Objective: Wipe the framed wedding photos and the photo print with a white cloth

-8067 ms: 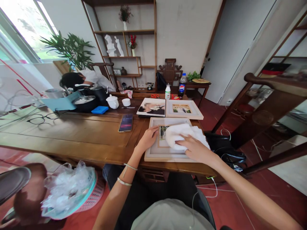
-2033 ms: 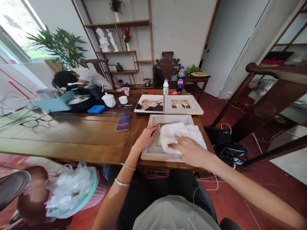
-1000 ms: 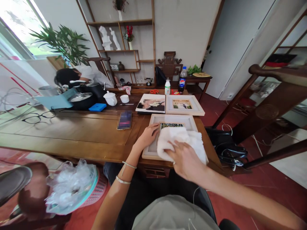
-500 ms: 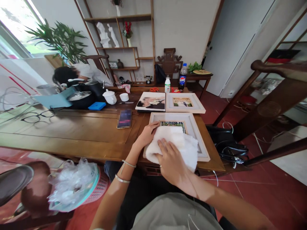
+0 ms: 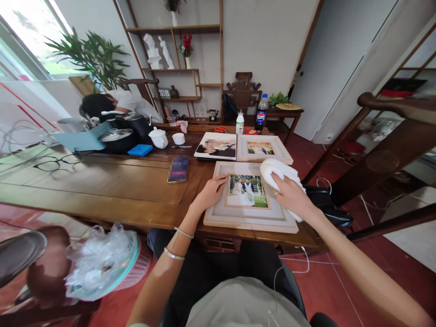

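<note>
A framed wedding photo (image 5: 245, 222) lies flat at the table's front edge, with a pale wooden rim and a wide light mat. My left hand (image 5: 213, 190) rests over its left side, fingers stretched out onto the mat. At the frame's right side, my right hand (image 5: 292, 196) is closed on a bunched white towel (image 5: 274, 169), which covers the upper right part of the rim. The photo itself (image 5: 247, 191) is uncovered and shows a couple outdoors. Behind it lie a second white frame (image 5: 284, 152) and a photo album (image 5: 199, 147).
Left of the frame lies a phone (image 5: 178, 168). Farther back stand a white teapot (image 5: 158, 137), a white cup (image 5: 178, 138), a yogurt bottle (image 5: 240, 122) and a cola bottle (image 5: 261, 112). A pink basket (image 5: 136, 265) with plastic bags sits on the floor. Another person leans at the far left.
My right hand has moved the towel from the frame's lower middle to its right side, uncovering the photo. My left hand has stayed on the left side.
</note>
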### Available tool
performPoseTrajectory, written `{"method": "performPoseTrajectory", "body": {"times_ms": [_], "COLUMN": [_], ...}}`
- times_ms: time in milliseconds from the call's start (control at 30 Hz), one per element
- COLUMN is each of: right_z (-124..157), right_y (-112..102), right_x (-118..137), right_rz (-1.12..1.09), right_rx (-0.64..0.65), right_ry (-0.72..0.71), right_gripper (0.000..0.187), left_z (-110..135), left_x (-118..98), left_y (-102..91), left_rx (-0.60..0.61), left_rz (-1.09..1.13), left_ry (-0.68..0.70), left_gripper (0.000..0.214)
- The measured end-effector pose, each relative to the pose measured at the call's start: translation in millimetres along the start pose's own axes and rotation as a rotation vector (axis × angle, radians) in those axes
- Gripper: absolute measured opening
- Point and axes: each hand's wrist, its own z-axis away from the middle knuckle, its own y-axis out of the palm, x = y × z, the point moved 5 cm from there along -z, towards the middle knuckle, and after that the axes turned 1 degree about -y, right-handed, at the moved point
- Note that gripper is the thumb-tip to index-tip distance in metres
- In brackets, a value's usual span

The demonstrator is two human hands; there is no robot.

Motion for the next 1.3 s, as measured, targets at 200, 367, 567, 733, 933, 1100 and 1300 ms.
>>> {"method": "performPoseTrajectory", "body": {"times_ms": [200,367,567,733,933,1100,1300], "right_z": [-84,-98,-69,-44,-7,50,61], "right_y": [18,33,22,11,8,-12,-7], "right_x": [47,93,48,-6,25,90,78], "right_rz": [-0.044,-0.039,0.042,0.115,0.103,-0.097,-0.211], "right_rx": [0.019,0.051,0.085,0.131,0.199,0.259,0.182], "right_ry": [-0.302,-0.424,-0.349,-0.236,-0.234,-0.388,-0.416], "right_gripper": [0.057,0.051,0.045,0.044,0.054,0.062,0.073], "left_z": [0,-1,-2,-2,-2,-2,-2], "left_x": [-2,-6,-2,1,0,1,1], "left_y": [-0.6,-3.0,0.1,1.9,1.2,1.8,2.4], "left_rx": [-0.012,0.001,0.015,0.002,-0.008,-0.017,-0.011], "left_rz": [-0.005,-0.011,-0.02,-0.018,-0.009,-0.014,-0.003], "left_ry": [0.025,0.021,0.014,0.005,0.013,0.023,0.017], "left_gripper": [0.034,0.03,0.033,0.035,0.035,0.036,0.035]}}
